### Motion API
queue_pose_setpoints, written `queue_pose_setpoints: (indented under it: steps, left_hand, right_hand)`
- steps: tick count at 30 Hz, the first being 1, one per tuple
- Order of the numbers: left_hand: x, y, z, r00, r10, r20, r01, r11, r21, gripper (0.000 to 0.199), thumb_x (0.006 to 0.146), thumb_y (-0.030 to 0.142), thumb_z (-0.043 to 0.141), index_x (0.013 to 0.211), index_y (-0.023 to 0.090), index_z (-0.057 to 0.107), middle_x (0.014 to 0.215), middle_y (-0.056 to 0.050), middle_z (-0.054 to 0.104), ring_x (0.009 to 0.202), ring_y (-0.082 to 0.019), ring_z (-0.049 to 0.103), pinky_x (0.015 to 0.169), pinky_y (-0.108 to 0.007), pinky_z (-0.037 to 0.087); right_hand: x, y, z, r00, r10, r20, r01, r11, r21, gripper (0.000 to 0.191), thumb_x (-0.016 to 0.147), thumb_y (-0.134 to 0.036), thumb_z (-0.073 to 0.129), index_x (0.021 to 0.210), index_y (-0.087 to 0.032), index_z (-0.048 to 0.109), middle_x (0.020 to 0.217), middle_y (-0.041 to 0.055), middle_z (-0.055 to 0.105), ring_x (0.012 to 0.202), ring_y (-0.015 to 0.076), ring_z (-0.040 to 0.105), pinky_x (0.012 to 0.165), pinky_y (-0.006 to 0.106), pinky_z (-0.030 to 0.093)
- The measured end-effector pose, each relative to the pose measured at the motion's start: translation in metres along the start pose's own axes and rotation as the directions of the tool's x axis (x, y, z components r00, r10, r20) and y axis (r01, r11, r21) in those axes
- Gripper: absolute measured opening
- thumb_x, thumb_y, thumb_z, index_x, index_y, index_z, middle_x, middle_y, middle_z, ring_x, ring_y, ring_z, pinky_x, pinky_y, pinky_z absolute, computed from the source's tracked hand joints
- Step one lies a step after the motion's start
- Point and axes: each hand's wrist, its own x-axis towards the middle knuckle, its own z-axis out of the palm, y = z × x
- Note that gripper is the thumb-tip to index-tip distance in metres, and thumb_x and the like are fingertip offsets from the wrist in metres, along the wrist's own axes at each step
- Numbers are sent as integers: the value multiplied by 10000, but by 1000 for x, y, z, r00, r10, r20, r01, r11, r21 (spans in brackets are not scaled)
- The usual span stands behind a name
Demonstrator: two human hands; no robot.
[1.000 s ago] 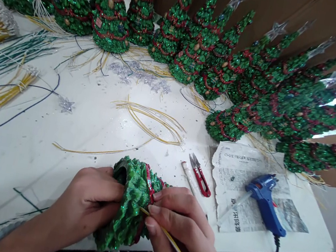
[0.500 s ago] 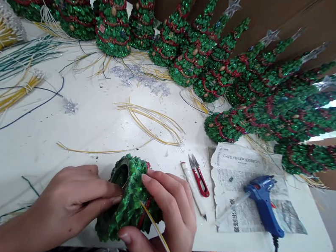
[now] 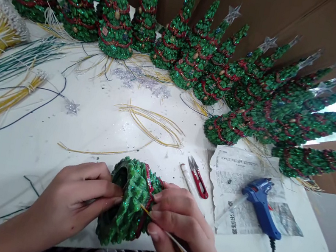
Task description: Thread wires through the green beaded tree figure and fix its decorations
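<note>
Head view: my right hand (image 3: pixel 188 226) pinches wire (image 3: pixel 145 210), apparently part-threaded into the adjacent tree (image 3: pixel 136 187); left hand's (image 3: pixel 73 200) grip, I cannot tell.

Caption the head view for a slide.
Both hands work a yellow wire at a hollow green tree, beside red-handled snips.
</note>
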Motion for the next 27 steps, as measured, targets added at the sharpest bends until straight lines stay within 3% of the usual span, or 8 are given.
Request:
queue_pose_setpoints:
  steps: [4, 10, 18, 22, 27]
  left_hand:
    - [-1, 0, -3, 999, 27, 32, -28, 999, 29, 212, 1016, 214, 474, 899, 247, 648, 744, 56, 601, 664, -58, 568, 625, -163, 428]
    - [-2, -2, -4, 999, 40, 33, -42, 997, 60, 223, 1020, 231, 474, 900, 258, 659, 742, 58, 613, 656, -67, 555, 619, -192, 421]
    - [3, -2, -1, 995, 92, 29, -94, 994, 57, 182, 1021, 271, 471, 972, 227, 641, 883, 21, 682, 761, -77, 640, 694, -198, 459]
    - [9, 0, 5, 990, 127, 53, -131, 988, 83, 301, 1031, 228, 404, 830, 208, 628, 737, 17, 679, 628, -109, 591, 598, -257, 406]
    - [12, 1, 10, 990, 137, 34, -139, 987, 77, 417, 1026, 191, 366, 654, 191, 555, 566, 30, 578, 525, -103, 476, 543, -244, 355]
  right_hand:
    - [-4, 1, 1, 999, 38, -37, -38, 999, -11, 93, 974, -177, 587, 900, -148, 635, 789, 5, 652, 779, 107, 667, 741, 265, 612]
    - [-6, 3, 0, 998, 52, -48, -52, 999, -1, 89, 967, -168, 595, 896, -145, 643, 780, 3, 650, 756, 107, 655, 737, 279, 600]
    - [-9, 2, 3, 992, 106, -73, -100, 992, 80, 79, 952, -151, 605, 898, -165, 660, 765, 0, 652, 751, 116, 641, 677, 265, 560]
    - [-8, 1, 4, 989, 122, -82, -114, 989, 89, 75, 950, -157, 614, 901, -172, 669, 762, 0, 655, 741, 118, 639, 661, 264, 557]
    - [-5, 2, 4, 989, 120, -91, -111, 989, 97, 87, 950, -173, 624, 878, -163, 673, 745, -1, 655, 728, 110, 637, 647, 244, 554]
